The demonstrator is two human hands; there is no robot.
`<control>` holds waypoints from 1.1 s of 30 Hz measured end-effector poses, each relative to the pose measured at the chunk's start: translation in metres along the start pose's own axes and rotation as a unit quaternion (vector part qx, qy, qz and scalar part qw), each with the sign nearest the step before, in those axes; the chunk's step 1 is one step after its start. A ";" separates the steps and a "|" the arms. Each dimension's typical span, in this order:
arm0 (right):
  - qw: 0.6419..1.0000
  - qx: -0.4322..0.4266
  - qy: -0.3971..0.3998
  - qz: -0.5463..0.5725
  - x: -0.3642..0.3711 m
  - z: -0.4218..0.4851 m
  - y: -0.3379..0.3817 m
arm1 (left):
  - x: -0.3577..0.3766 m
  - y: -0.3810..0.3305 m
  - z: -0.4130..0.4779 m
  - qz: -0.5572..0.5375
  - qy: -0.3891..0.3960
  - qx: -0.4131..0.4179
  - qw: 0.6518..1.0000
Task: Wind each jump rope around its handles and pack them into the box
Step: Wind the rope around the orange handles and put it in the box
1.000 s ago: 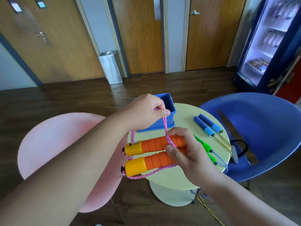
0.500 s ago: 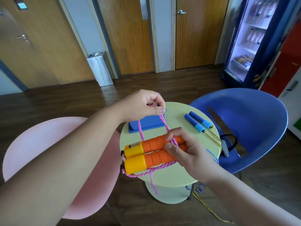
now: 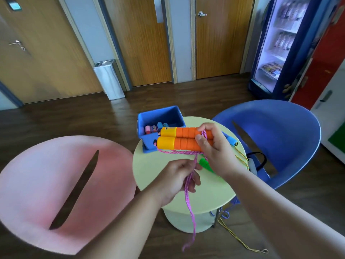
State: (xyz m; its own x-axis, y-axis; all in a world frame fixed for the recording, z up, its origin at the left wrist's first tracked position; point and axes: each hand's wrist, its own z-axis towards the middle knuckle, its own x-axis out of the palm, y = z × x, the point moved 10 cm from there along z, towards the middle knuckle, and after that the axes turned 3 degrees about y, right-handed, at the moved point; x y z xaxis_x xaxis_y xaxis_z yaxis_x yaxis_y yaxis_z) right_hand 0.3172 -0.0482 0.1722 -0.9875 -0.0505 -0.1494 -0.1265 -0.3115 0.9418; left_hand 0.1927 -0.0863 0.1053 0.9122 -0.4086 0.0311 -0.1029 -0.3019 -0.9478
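Fingers [image 3: 206, 128] and thumb of our right hand [image 3: 216, 152] curl round the paired orange handles [image 3: 184, 140], held above the round table [image 3: 155, 171] and overlapping the front of the blue box [image 3: 158, 113]. Our left hand [image 3: 175, 180] pinches the pink rope [image 3: 188, 191], which dangles past the table edge. Our right hand partly hides a green handle [image 3: 204, 163] and a blue handle [image 3: 232, 142] with yellow rope [image 3: 242, 159]. Small coloured pieces lie in the box. The labels in the fridge [image 3: 280, 43] are too blurred to read.
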 end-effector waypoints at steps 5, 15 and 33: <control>0.996 0.008 0.006 -0.086 0.001 0.000 -0.037 | 0.013 -0.021 -0.026 0.020 0.043 -0.015 0.999; 0.994 -0.047 0.073 -0.066 0.040 -0.024 -0.022 | -0.025 -0.107 -0.030 -0.056 -0.031 0.078 0.995; 0.982 -0.089 0.090 -0.140 0.049 -0.037 -0.001 | -0.063 -0.137 0.005 0.225 -0.023 -0.016 0.974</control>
State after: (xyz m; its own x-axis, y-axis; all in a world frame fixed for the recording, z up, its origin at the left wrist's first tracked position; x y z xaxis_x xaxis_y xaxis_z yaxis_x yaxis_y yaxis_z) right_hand 0.2720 -0.0859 0.1524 -0.8818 -0.1001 -0.4608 -0.3567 -0.4976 0.7907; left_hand 0.1513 -0.0146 0.2311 0.7886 -0.4675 -0.3994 -0.5072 -0.1275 -0.8523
